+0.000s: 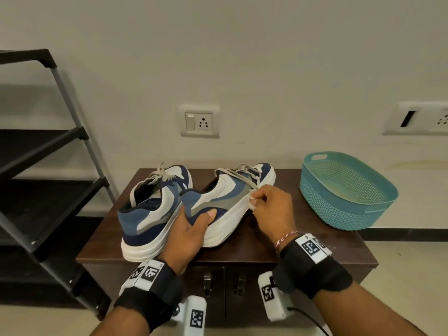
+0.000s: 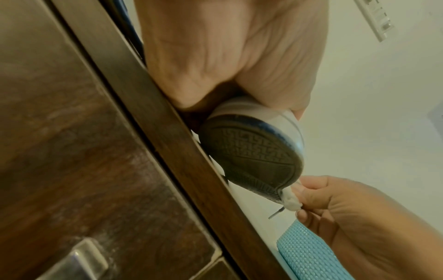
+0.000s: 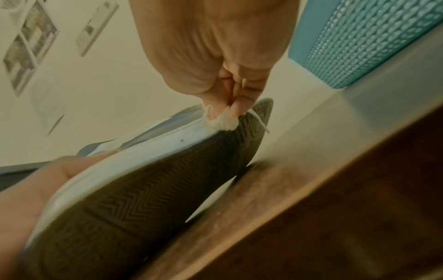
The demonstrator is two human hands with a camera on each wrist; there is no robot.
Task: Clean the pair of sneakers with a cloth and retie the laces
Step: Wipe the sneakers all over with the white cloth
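Note:
Two blue, grey and white sneakers stand on a dark wooden cabinet [image 1: 303,241]. The left sneaker [image 1: 150,209] rests flat, laces loose. My left hand [image 1: 191,229] grips the heel end of the right sneaker [image 1: 230,197], thumb across its side, tilting it so its dark sole [image 2: 254,155] [image 3: 148,189] lifts off the top. My right hand [image 1: 271,209] pinches a small wad of white cloth [image 1: 253,202] [image 2: 291,199] [image 3: 221,121] against the white midsole edge of that sneaker. A loose lace end [image 3: 260,123] hangs beside the cloth.
A teal perforated plastic basket [image 1: 349,190] sits at the cabinet's right end. A black shelf rack [image 1: 48,166] stands to the left. Wall sockets [image 1: 200,121] are behind. Cabinet door handles [image 1: 207,283] are below the front edge.

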